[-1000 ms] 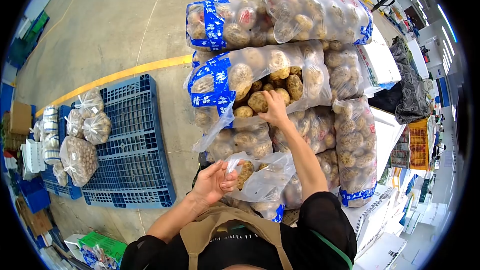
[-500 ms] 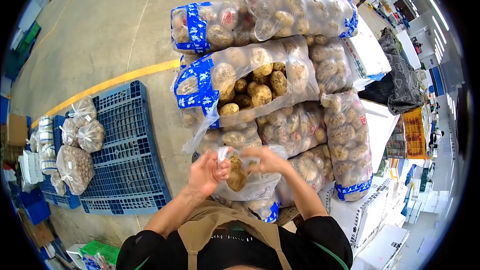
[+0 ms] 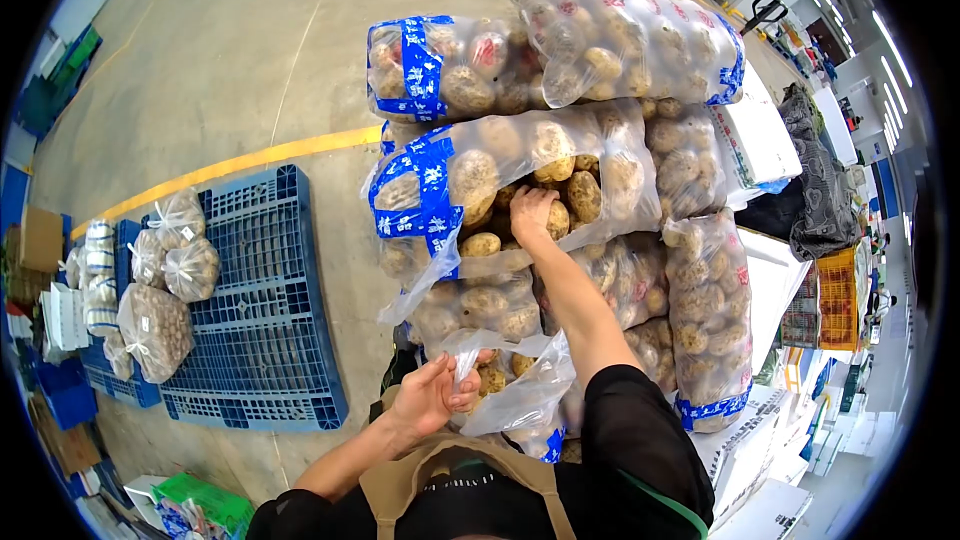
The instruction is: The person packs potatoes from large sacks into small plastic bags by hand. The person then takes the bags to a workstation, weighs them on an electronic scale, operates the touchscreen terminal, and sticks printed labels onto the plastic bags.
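My left hand [image 3: 435,395] is closed on the gathered rim of a clear plastic bag [image 3: 525,395], which hangs open with a few potatoes showing inside. Stretched forward, my right hand [image 3: 533,214] is in the torn opening of a large clear sack [image 3: 625,170] with blue printed tape. Its fingers curl over a potato there, largely hidden beneath the hand. Around it lie loose, soil-marked potatoes [image 3: 583,195]. Below the torn sack sits another sack of potatoes [image 3: 480,305], partly behind the bag.
More full potato sacks [image 3: 630,40] are stacked behind and to the right [image 3: 708,320]. On the left, a blue plastic pallet [image 3: 265,290] carries several tied bags [image 3: 155,330]. White boxes [image 3: 755,145] and an orange crate [image 3: 836,298] stand at the right.
My right hand has left the plastic bag and reached forward into the torn sack. The potato seen at the bag's mouth has dropped into the bag. My left hand still grips the rim.
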A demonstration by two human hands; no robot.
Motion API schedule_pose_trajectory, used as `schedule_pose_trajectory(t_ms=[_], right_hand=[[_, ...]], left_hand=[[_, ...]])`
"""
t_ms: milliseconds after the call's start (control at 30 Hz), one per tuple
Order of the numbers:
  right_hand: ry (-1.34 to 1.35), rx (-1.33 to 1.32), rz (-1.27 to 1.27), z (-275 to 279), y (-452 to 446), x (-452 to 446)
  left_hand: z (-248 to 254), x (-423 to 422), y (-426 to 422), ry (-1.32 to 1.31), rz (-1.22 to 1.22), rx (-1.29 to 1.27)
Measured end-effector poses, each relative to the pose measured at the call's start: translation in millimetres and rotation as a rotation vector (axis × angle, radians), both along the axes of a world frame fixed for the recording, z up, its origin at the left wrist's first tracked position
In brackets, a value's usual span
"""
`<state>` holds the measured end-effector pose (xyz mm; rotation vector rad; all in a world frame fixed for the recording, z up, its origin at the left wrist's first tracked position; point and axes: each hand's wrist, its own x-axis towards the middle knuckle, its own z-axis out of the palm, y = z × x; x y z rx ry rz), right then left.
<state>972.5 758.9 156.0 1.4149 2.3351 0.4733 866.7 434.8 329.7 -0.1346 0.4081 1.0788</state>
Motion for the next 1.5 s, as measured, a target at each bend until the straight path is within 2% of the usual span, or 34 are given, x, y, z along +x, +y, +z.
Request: schedule_pose_trajectory(t_ms=[167,300,400,467,533,600,667,767,833,867,900,967,1033,1167,1267,1400,1467,1500], right_hand=[[0.113,0.015,0.007,-10.4,11.9,9.6],[0.124,-0.204,0.063,2.9,12.0,15.3],[0.453,-0.099,0.151,29.6,-9.8,33.1],[0.815,-0.117,0.216,44.3,-22.9,54.2],[1.129,-0.202,0.222,101.4,-62.2,68.9],[1.292,-0.694,0.04,144.7,-100.4,92.6],[1.224,-1.066,0.125,162.5,-131.0,110.8],[1.048,-0.989,0.346,159.4,-149.2,102.1],[1.147,-0.871,0.185,128.3,-123.4,85.7],[1.079,-0.651,0.258,101.7,-104.5,73.2],[1.003,-0.433,0.325,75.1,-83.9,57.7],[0.626,-0.293,0.271,43.5,-43.6,17.3],[0.248,-0.284,0.164,14.8,-16.4,-10.9],[-0.009,-0.231,0.158,-28.0,4.4,-20.1],[0.17,-0.35,0.13,-18.4,7.3,-15.0],[0.918,-0.368,0.218,42.3,-20.9,20.2],[1.269,-0.569,0.088,82.0,-54.1,46.4],[1.311,-0.781,0.029,116.2,-75.0,60.4]], left_hand=[[-10.6,-2.8,6.0,-0.029,0.009,-0.016],[-6.0,-3.9,8.1,0.067,-0.012,-0.018],[-2.7,-3.7,6.7,0.036,0.023,-0.052],[-3.9,-3.4,7.3,0.031,0.062,-0.058],[-5.6,-3.8,9.3,0.035,0.096,-0.063],[-7.8,-3.6,13.3,0.043,0.123,-0.058],[-8.3,-1.3,15.5,0.013,0.147,-0.062],[-11.4,0.6,15.0,-0.048,0.13,-0.042],[-7.8,2.0,13.2,-0.061,0.103,-0.036],[-6.3,4.7,11.5,-0.027,0.075,-0.05],[-4.9,9.1,8.7,0.006,0.047,-0.065],[-6.0,9.5,3.9,0.012,0.001,-0.076],[-4.0,7.4,2.6,0.011,-0.005,-0.087],[-3.0,1.0,-2.3,0.023,0.005,-0.077],[-4.8,0.4,-5.0,0.022,0.036,-0.085],[-8.8,-1.4,-0.4,0.001,0.041,-0.077],[-9.2,-1.6,4.0,0.006,0.061,-0.092],[-9.1,-1.0,7.0,0.01,0.07,-0.091]])
